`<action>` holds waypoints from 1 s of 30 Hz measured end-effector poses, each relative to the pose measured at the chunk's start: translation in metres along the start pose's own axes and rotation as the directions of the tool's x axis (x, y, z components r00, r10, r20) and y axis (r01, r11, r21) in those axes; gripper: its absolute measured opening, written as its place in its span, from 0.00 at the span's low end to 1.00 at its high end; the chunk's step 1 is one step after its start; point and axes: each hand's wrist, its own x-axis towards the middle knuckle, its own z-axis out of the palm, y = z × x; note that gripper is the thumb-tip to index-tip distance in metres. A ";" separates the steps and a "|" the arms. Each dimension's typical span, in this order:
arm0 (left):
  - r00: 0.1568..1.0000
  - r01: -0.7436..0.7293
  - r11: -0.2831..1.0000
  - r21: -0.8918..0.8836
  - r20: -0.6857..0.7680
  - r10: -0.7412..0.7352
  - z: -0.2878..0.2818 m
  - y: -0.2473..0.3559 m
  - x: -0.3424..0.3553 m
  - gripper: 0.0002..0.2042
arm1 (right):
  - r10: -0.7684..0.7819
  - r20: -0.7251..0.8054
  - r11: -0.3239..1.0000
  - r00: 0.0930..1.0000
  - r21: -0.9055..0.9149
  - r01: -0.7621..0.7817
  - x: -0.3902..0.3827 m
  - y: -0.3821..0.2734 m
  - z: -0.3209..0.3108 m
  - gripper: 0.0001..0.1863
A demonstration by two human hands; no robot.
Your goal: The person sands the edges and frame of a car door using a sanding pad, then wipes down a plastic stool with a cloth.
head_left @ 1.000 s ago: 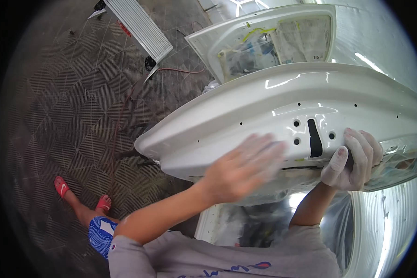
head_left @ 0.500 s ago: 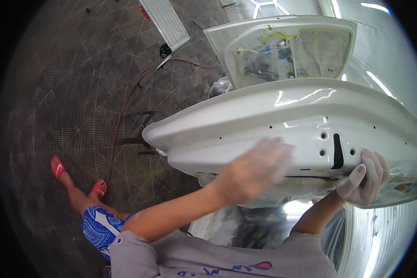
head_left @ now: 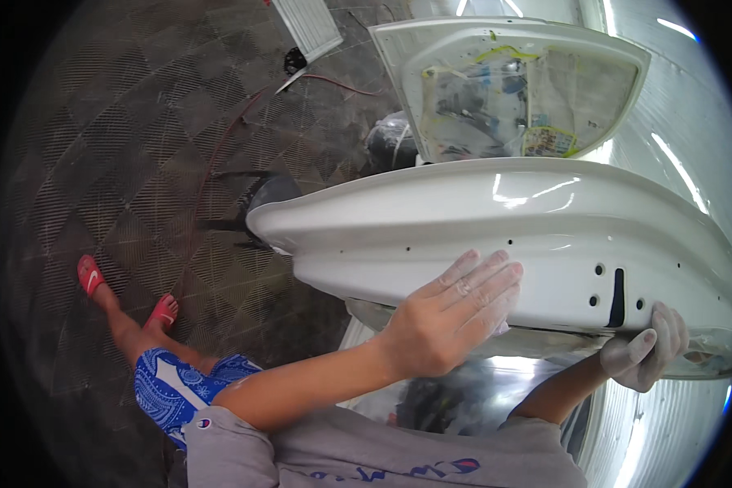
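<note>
At lower left two feet in red sandals (head_left: 89, 275) stand on the grated floor (head_left: 98, 146). In the middle the left hand (head_left: 447, 317) lies flat, fingers straight and together, pressed on the lower face of the one white panel (head_left: 480, 228) that spans centre to right, grasping nothing. At lower right the right hand (head_left: 644, 354) curls up under the panel's bottom edge, gripping it; a second panel (head_left: 512, 89), masked with paper, stands above.

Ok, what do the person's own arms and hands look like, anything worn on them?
Both forearms are bare. The left hand is ungloved, fingers dusted whitish. The right hand looks whitish all over, either thinly gloved or dusty. Short grey sleeves cover the shoulders.
</note>
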 end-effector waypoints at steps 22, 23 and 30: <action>0.989 -0.025 0.998 0.049 0.144 0.017 0.034 0.063 0.058 0.14 | 0.001 0.032 0.999 0.999 -0.051 0.000 -0.030 0.009 -0.034 0.15; 0.983 -0.027 0.989 0.142 0.185 0.000 0.025 0.057 0.046 0.15 | 0.003 0.029 0.999 1.000 -0.051 -0.001 -0.031 0.009 -0.034 0.15; 0.997 0.015 1.000 -0.011 0.081 -0.014 0.033 0.049 0.024 0.18 | -0.006 0.050 0.998 0.999 -0.066 0.010 -0.025 0.007 -0.036 0.15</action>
